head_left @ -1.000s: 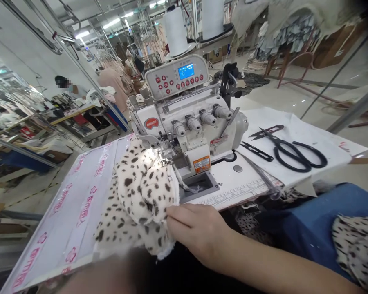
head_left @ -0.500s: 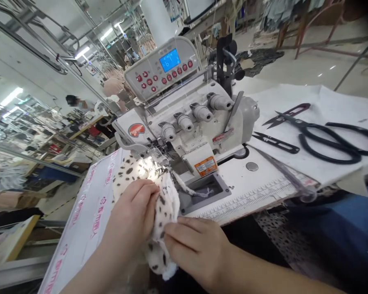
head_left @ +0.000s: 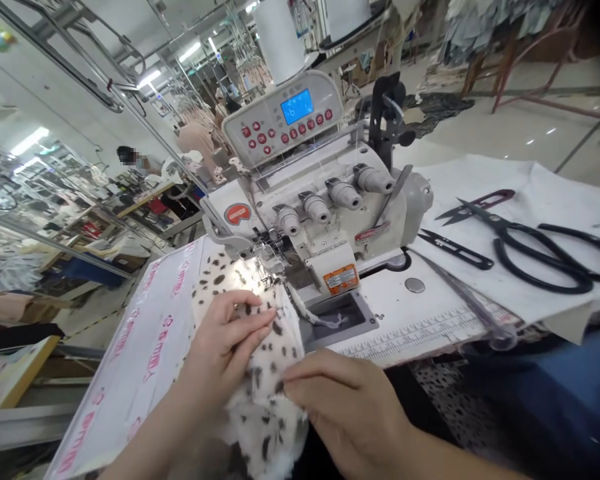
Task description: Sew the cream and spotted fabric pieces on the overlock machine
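White spotted cloth [head_left: 280, 347] lay fed under the sewing machine [head_left: 330, 213] on the table [head_left: 390, 313] | I saw the left hand [head_left: 225, 340] touching it, grip unclear to me | right hand [head_left: 350, 393] pinched its edge

To my left I see a pale wall [head_left: 60, 87], metal poles [head_left: 150, 137] slanting across my view and a yellow-edged table [head_left: 145, 202]. White strip lights [head_left: 30, 142] glow overhead. To my right, glossy floor [head_left: 530, 143] gives back their shine beneath a red metal frame [head_left: 505, 80].
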Tool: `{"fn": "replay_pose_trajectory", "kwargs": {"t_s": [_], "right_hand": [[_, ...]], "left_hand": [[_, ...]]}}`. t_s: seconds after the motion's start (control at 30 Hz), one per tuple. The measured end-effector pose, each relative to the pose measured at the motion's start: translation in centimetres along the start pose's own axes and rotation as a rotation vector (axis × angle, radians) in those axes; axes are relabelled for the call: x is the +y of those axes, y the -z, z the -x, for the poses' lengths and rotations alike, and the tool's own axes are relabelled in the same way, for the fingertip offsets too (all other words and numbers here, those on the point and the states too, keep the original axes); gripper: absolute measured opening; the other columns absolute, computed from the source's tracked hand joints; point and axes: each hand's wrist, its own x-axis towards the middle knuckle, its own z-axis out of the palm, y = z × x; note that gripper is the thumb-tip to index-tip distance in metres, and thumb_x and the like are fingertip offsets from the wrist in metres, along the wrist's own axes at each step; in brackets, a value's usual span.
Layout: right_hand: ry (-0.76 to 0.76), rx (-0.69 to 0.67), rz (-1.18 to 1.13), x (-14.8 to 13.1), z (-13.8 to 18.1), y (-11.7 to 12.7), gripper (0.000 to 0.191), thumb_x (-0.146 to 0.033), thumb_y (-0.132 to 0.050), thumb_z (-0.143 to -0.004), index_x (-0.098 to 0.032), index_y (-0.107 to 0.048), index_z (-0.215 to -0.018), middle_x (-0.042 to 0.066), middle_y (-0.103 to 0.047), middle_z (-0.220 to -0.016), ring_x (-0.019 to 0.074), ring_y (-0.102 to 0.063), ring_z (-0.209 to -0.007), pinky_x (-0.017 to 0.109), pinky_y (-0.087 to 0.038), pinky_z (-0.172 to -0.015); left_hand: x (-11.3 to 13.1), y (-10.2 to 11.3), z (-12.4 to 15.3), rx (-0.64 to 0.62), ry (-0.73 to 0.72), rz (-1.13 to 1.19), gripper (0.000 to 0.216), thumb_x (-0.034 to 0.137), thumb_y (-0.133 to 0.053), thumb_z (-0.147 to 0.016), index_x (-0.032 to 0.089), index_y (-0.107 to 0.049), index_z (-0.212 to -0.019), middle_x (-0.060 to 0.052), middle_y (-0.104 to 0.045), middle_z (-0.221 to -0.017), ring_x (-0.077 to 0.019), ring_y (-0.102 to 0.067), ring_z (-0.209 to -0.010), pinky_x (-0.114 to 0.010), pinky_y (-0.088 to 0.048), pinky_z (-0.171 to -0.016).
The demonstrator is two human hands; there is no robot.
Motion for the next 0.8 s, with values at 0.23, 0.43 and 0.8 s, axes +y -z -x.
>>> {"fn": "replay_pose_trajectory", "kwargs": {"t_s": [0.23,0.43,0.8], "right_hand": [[-0.081,-0.065,-0.068,0.5,0.4,-0.1,0.028,-0.001,-0.042,-0.076,-0.016,-0.063,-0.087,0.006,-0.065,-0.085,0.0105,-0.062,-0.072,0.017,-0.05,-0.062],[-0.151,-0.098,-0.077,1.2,-0.7,-0.7,0.029,-0.002,-0.043,-0.076,-0.018,-0.064,-0.087,0.006,-0.064,-0.087,0.0126,-0.062,-0.079,0.021,-0.051,-0.069],[-0.123,-0.102,-0.084,0.7,-1.4,-0.8,0.028,-0.001,-0.045,-0.075,-0.017,-0.065,-0.087,0.007,-0.065,-0.088,0.0136,-0.062,-0.083,0.023,-0.05,-0.072]], "left_hand": [[-0.6,-0.1,-0.3,-0.051,0.002,0.059,0.031,0.014,-0.049,-0.083,0.028,-0.058,-0.109,-0.006,-0.044,-0.105,-0.0149,-0.045,-0.094,-0.028,-0.044,-0.075],[-2.5,0.7,-1.9,-0.117,-0.061,0.104,0.03,0.016,-0.045,-0.086,0.029,-0.058,-0.11,-0.006,-0.044,-0.104,-0.0156,-0.044,-0.099,-0.032,-0.042,-0.082],[-0.5,-0.1,0.2,0.081,0.024,0.165,0.017,0.017,-0.053,-0.081,0.02,-0.059,-0.097,-0.004,-0.052,-0.104,-0.0139,-0.049,-0.099,-0.027,-0.044,-0.084]]}}
